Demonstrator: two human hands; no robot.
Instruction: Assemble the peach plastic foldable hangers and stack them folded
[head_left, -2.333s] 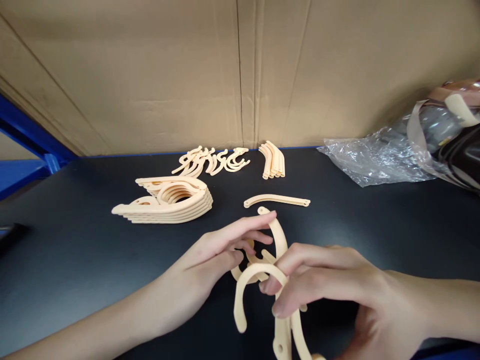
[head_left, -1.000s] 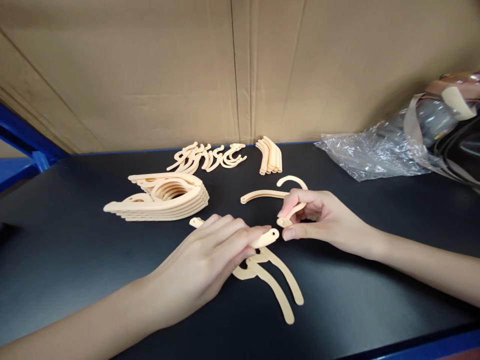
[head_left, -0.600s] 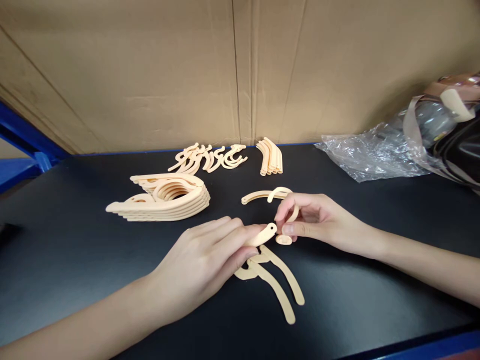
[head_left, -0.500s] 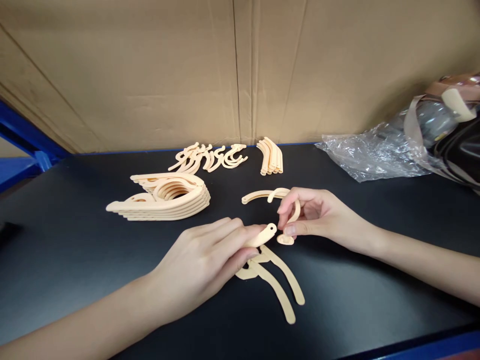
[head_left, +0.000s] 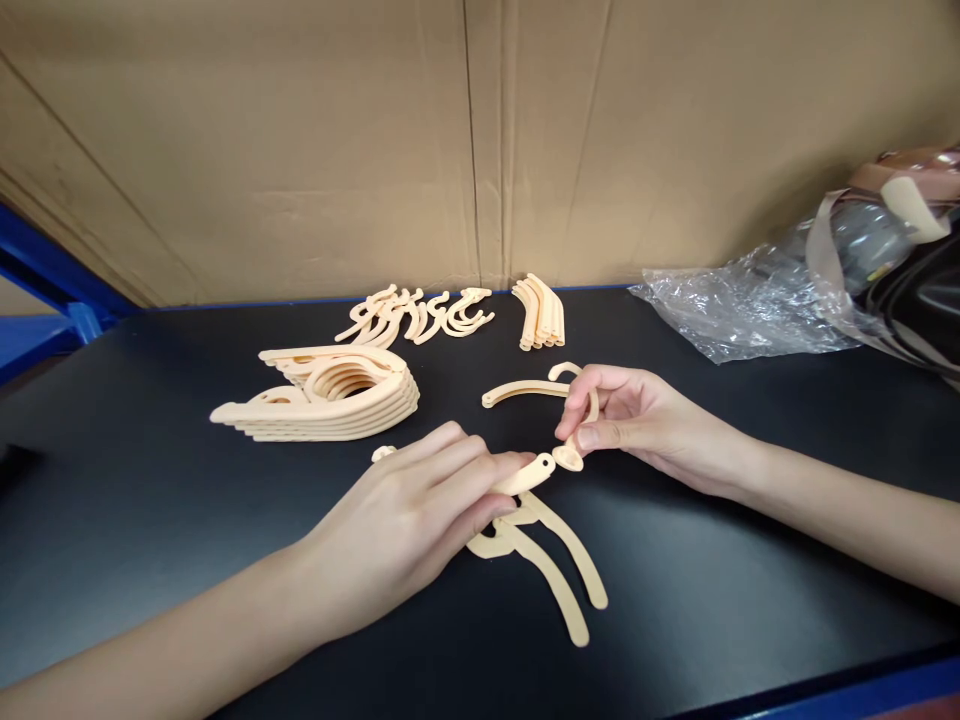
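Observation:
My left hand (head_left: 420, 505) is closed over a cream plastic hanger arm (head_left: 534, 472), pressing it on the black table (head_left: 150, 500); the arm's holed end pokes out past my fingertips. My right hand (head_left: 637, 415) pinches a small cream hook piece (head_left: 571, 455), whose round end touches the arm's holed end. Under my left hand lie two more curved cream arms (head_left: 559, 570), joined at one end and fanning toward me.
A stack of folded cream hangers (head_left: 330, 400) lies at left. Behind it are loose hooks (head_left: 420, 315) and a bundle of curved arms (head_left: 541, 315). A single arm (head_left: 517, 390) lies mid-table. Crinkled plastic bags (head_left: 750, 315) sit at right. A cardboard wall (head_left: 450, 140) stands behind.
My right hand has turned the hook piece and brought its round end against the holed end of the arm under my left hand. My left hand has barely moved.

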